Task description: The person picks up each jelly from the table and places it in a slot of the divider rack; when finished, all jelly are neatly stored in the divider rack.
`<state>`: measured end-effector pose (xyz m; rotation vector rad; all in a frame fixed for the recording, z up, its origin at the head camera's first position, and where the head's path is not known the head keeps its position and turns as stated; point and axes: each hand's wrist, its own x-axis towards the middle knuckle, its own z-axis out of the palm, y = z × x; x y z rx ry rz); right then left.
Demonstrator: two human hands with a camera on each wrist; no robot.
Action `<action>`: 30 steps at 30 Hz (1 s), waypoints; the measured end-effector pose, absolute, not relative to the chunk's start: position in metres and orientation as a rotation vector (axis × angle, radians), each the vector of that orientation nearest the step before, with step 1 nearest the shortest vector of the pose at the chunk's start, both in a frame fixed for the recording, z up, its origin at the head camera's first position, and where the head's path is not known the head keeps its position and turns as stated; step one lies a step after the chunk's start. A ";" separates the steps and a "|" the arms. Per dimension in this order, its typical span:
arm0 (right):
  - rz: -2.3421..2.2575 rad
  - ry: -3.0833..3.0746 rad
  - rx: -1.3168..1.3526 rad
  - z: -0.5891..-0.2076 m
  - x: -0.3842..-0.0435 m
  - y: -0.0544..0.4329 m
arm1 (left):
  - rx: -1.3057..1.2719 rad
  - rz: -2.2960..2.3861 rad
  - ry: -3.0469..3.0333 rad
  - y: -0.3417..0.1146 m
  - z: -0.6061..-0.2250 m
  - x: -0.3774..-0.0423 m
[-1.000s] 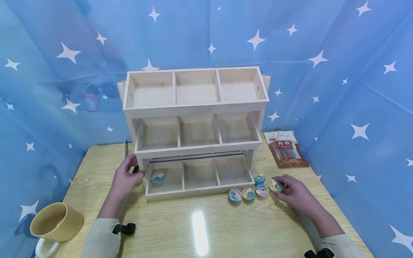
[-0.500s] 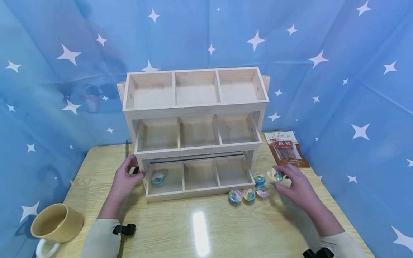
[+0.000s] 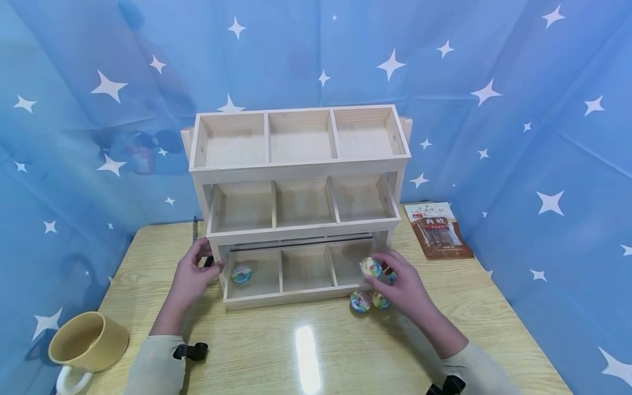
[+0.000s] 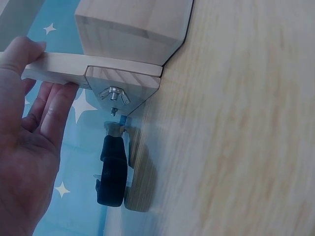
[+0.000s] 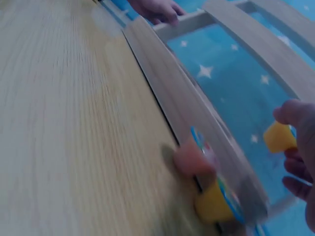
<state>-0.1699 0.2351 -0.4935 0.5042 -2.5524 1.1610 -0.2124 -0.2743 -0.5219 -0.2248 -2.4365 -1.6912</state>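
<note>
A pale wooden rack [image 3: 299, 171] with three tiers, each split into three compartments, stands on the table. My left hand [image 3: 193, 271] grips its left side; in the left wrist view, thumb and fingers clasp a wooden upright [image 4: 64, 66]. My right hand [image 3: 402, 282] pinches a small jelly cup [image 3: 370, 267] over the right end of the bottom tier. That cup looks yellow [image 5: 279, 137] in the right wrist view. Another jelly cup [image 3: 242, 274] sits in the bottom left compartment. Beside the rack's front right corner are a pink jelly cup [image 5: 193, 160] and a yellow one [image 5: 215, 202]; others are partly hidden behind my right hand.
A yellow mug [image 3: 88, 341] with a white handle stands at the table's front left. A brown and white snack packet [image 3: 438, 230] lies right of the rack. A black-handled clamp [image 4: 113, 167] shows beside the rack's left foot. Blue starry cloth surrounds the table.
My right hand has lifted a jelly cup off the table and carried it left, over the bottom tier's right end. My left hand keeps its place on the rack.
</note>
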 end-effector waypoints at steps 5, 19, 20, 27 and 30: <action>1.216 -2.562 0.565 -0.488 -0.176 0.208 | -0.228 -1.713 -2.432 -0.274 -0.523 -0.211; 1.215 -2.609 0.731 -0.479 -0.198 0.150 | -0.239 -1.705 -2.409 -0.273 -0.524 -0.214; 1.219 -2.606 0.747 -0.479 -0.199 0.147 | -0.240 -1.699 -2.411 -0.273 -0.524 -0.215; 1.234 -2.673 0.809 -0.481 -0.206 0.121 | -0.242 -1.699 -2.411 -0.273 -0.523 -0.216; 1.233 -2.716 0.835 -0.479 -0.209 0.108 | -0.236 -1.683 -2.417 -0.274 -0.522 -0.215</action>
